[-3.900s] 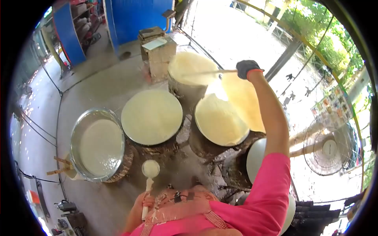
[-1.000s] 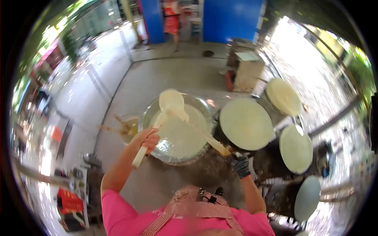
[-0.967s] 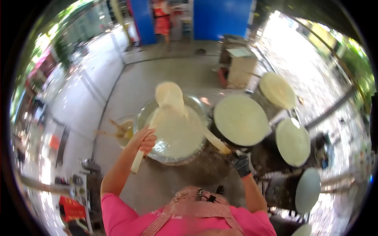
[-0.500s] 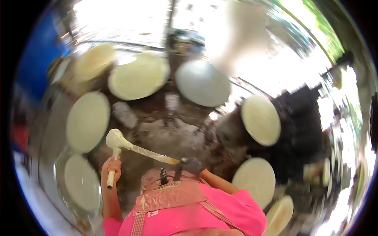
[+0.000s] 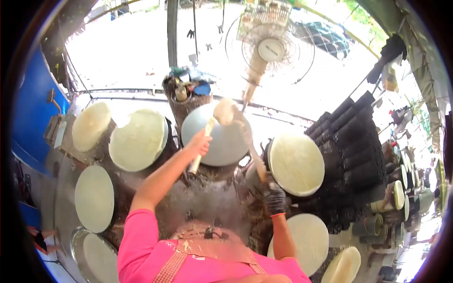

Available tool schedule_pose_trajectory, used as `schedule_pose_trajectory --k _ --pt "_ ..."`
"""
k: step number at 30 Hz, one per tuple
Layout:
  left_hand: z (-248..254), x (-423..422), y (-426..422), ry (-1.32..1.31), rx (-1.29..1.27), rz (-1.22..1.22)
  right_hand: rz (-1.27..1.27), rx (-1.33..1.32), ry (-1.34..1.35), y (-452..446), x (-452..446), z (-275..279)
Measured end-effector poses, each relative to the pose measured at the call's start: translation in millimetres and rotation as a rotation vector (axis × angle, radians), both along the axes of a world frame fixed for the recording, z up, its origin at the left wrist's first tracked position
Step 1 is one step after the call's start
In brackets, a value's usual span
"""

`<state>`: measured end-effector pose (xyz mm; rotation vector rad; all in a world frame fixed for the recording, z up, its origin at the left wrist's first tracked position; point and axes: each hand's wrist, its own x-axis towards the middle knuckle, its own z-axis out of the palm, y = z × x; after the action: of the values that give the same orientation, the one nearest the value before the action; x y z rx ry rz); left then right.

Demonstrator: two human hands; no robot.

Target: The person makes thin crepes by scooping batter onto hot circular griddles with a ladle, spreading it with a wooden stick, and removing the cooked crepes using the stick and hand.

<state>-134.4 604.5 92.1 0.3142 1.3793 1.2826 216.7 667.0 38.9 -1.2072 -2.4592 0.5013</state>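
Note:
My left hand [image 5: 200, 144] is closed around the pale handle of a batter-coated ladle [image 5: 224, 111], its rounded head over the far part of a bare grey round griddle [image 5: 214, 141]. My right hand [image 5: 274, 198], in a dark knitted glove, grips the lower end of a long flat paddle [image 5: 253, 148]. The paddle is smeared with batter and blurred; its upper end meets or overlaps the ladle head, and I cannot tell which. To the right of the griddle, a pale round sheet [image 5: 296, 164] covers another round top near my gloved hand.
More pale rounds stand in an arc, including one at the left [image 5: 137, 140] and one at the lower right [image 5: 304, 243]. A pedestal fan [image 5: 271, 50] is behind the griddle. Stacked black ridged pieces [image 5: 354, 155] fill the right side. A metal basin [image 5: 77, 245] sits lower left.
Both hands have moved: the left swung up and right, carrying the ladle from the lower left to over the grey griddle. The right hand shifted rightward, and its paddle now points upward.

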Motion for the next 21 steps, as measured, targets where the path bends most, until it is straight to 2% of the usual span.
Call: schedule_pose_trajectory --k 1,2,3,5,6,9,10,12,13,15,16,18,20,21 --pt "-13.0 1.2 20.8 0.014 -0.026 0.047 0.039 0.056 -0.189 -7.0 -35.6 29.2" --pt "-44.4 -1.6 45.3 0.068 -0.028 0.094 -0.012 -0.099 -0.258 -16.7 -66.8 57.6" --pt "-70.8 -15.1 63.3 0.028 0.021 0.088 -0.024 -0.112 -0.273 -10.1 -78.4 43.7" --pt "-108.3 -30.3 76.1 0.643 -0.005 0.131 -0.046 -0.136 -0.328 11.6 -90.7 -3.4" --pt "-119.3 -41.5 77.5 0.952 -0.017 0.167 -0.083 -0.184 -0.171 20.3 -89.0 -12.6" --pt "-140.9 -70.1 68.9 1.549 -0.066 0.027 -0.134 -0.174 0.264 27.8 -97.9 -24.4" --pt "-126.8 -69.9 67.8 1.503 -0.086 -0.037 -0.132 -0.138 0.396 25.7 -106.3 -24.8" --pt "-105.2 -65.8 61.9 1.404 -0.129 -0.18 -0.381 -0.394 0.106 21.8 -149.3 -30.4" --pt "-106.9 -65.7 68.7 1.35 -0.087 -0.095 -0.51 -0.524 -0.041 19.0 -159.0 -32.1" --pt "-101.4 -82.7 84.7 1.272 -0.008 0.067 -0.316 -0.183 -0.157 17.5 -158.6 -14.0" --pt "-87.4 -97.5 83.5 1.259 0.125 0.168 -0.219 -0.016 -0.196 18.9 -157.9 0.2" --pt "-49.3 -111.9 69.5 1.2 0.401 0.346 -0.48 -0.446 0.285 39.7 -155.8 -27.6" --pt "-38.4 -126.8 42.9 0.978 0.398 0.261 -0.513 -0.659 0.551 54.8 -194.3 -83.8" --pt "-40.3 -125.7 24.9 0.98 0.435 0.243 -0.608 -0.401 0.253 59.0 -224.4 -95.0"
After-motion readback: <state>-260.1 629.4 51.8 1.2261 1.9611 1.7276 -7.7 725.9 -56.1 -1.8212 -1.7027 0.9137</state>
